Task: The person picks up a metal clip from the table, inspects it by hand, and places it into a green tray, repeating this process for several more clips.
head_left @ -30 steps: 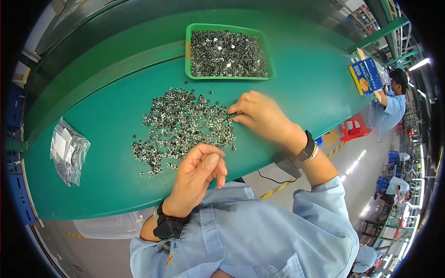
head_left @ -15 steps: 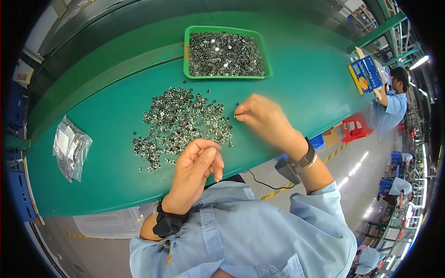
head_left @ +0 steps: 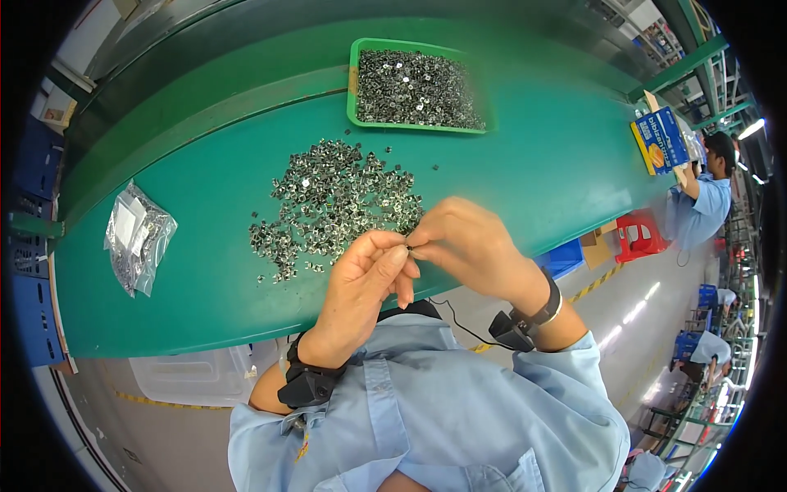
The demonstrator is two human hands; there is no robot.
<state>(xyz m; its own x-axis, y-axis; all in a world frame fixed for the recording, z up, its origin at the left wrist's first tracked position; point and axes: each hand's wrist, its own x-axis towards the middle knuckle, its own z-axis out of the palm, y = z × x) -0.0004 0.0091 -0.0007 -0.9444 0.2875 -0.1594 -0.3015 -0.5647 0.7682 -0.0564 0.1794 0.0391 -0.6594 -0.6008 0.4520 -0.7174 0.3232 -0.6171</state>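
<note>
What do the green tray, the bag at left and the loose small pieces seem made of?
Green tray: probably smooth plastic, slightly glossy; moulded-looking rim. Bag: thin, clear, shiny plastic film; wrinkles catch light, contents show through. Small pieces: perhaps metal, silvery glints, dark faces; too small to be sure.

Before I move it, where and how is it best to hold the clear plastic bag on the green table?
Perhaps pinch the bag by its right edge, from the right: it looks thin and loose there, facing the left hand.
</note>
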